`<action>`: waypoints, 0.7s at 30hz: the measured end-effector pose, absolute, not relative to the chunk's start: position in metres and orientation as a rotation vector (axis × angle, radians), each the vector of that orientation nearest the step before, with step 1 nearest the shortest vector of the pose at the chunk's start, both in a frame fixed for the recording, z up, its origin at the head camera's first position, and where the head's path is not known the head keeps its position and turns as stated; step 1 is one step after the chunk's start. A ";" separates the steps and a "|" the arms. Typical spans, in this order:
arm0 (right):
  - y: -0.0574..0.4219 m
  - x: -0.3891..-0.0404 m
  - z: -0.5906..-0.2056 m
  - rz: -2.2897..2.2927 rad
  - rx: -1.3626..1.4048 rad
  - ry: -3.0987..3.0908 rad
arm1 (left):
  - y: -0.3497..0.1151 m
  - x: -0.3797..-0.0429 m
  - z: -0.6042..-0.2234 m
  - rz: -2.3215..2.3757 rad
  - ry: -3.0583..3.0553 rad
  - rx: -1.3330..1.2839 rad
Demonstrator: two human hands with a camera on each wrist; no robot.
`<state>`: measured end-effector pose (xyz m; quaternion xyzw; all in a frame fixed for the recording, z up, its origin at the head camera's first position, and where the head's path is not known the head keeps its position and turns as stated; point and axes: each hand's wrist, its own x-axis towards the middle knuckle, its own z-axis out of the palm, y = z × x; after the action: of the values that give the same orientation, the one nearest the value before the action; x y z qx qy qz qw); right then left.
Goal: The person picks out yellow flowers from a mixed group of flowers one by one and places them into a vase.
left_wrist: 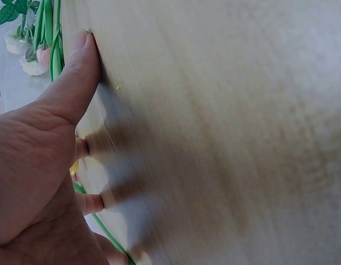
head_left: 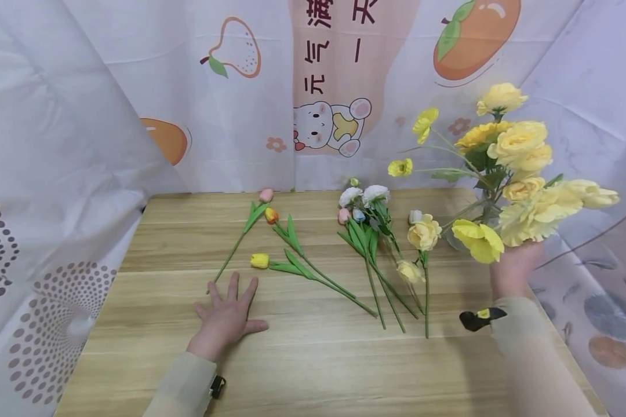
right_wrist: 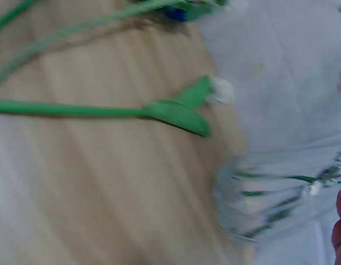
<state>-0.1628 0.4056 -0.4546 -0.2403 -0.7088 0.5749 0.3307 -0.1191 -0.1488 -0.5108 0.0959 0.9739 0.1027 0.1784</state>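
My left hand (head_left: 226, 318) lies on the wooden table with fingers spread, near the end of a pink tulip (head_left: 266, 196) stem. A yellow tulip (head_left: 259, 260) and an orange tulip (head_left: 272, 215) lie beyond it. Over at the right, my right hand (head_left: 517, 267) is up against a bunch of yellow flowers (head_left: 519, 145), which hides its fingers. In the right wrist view a clear glass vase (right_wrist: 258, 204) holds green stems, and fingertips (right_wrist: 340, 223) show beside it at the frame's edge. Whether they grip anything cannot be told.
Several more stems lie mid-table, among them white flowers (head_left: 377, 196), a pink tulip (head_left: 344, 216) and a cream rose (head_left: 424, 233). A printed curtain (head_left: 240, 116) hangs along the back edge of the table (head_left: 313, 359).
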 end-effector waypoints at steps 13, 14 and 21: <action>0.326 -0.159 -0.517 1.081 -0.541 -2.539 | -0.149 -0.119 -0.512 0.275 2.744 0.259; 0.318 -0.159 -0.519 1.057 -0.494 -2.590 | -0.149 -0.120 -0.512 0.278 2.746 0.259; 0.259 -0.160 -0.529 1.035 -0.032 -2.613 | -0.149 -0.119 -0.510 0.283 2.737 0.257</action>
<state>-0.1598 0.2590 -0.5288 -0.0114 -0.9170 0.3632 0.1646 -0.1191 -0.1485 -0.5104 0.0914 0.9728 0.1005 0.1877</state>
